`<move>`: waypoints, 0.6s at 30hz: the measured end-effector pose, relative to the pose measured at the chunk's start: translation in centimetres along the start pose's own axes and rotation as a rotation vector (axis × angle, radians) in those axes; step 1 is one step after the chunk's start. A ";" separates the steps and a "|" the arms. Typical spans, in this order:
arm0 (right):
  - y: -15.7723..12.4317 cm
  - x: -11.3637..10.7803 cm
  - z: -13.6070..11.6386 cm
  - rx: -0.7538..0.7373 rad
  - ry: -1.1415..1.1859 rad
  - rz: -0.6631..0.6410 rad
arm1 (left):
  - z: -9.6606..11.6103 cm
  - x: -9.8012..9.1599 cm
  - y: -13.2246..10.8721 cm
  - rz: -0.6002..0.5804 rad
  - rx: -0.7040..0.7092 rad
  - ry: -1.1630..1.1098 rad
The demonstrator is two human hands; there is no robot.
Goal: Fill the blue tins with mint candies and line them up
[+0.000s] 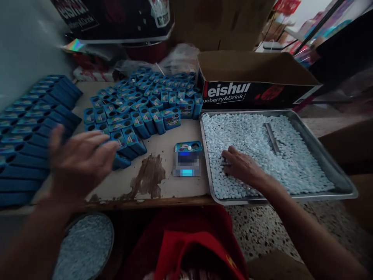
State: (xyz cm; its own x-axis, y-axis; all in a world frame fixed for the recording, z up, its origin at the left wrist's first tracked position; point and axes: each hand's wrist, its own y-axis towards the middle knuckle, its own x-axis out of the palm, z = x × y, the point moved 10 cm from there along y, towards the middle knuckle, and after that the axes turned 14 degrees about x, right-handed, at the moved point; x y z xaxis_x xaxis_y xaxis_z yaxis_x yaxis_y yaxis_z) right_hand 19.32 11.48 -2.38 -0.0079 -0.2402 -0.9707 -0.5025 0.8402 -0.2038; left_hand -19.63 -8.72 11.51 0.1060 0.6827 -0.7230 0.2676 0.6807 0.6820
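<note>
the right hand (240, 165) lies palm down in the metal tray (329, 163), on top of the heap of small pale blue tablets (253, 136) that fills it; its fingers (229, 155) are bent down into the tablets near the tray's left side, and i cannot tell if they hold any; a thin metal bar (272, 138) lies on the tablets further back, apart from the hand; the tray sits at the right end of the table (157, 144) and sticks out past its front edge; just left of the tray stands one small blue box (188, 147) by itself, open at the top, between the two hands; the left hand (80, 163) is blurred and hangs over the near edge of a big bunch of little blue boxes (140, 109); its fingers (107, 149) are spread wide and hold nothing that i can see; more blue boxes lie in neat rows (32, 128) at the far left; a brown stain (148, 177) marks the table in front; behind the tray is an open cardboard box (253, 83) with white letters on its side; down below the table, on the left, a round bowl (84, 247) is full of the same pale tablets; red cloth (192, 241) shows at the bottom.
</note>
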 end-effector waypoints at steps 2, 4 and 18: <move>0.7 -0.2 0.7 -0.010 0.135 -0.062 | 5.2 1.6 1.4 -0.079 0.191 0.134; 0.9 -0.6 2.9 0.053 0.392 -0.100 | 8.0 2.9 2.1 -0.114 0.236 0.155; -2.0 -0.2 6.7 0.389 1.286 -0.179 | 9.4 13.4 0.3 -0.153 -0.531 -0.610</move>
State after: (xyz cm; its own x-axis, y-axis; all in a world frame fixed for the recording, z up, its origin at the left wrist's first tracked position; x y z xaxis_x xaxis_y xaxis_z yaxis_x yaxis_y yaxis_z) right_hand 26.12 13.07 -2.59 -0.8717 -0.4611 -0.1660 -0.3090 0.7801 -0.5440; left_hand -9.14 -1.89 1.01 0.6478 0.4119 -0.6409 -0.1513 0.8941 0.4216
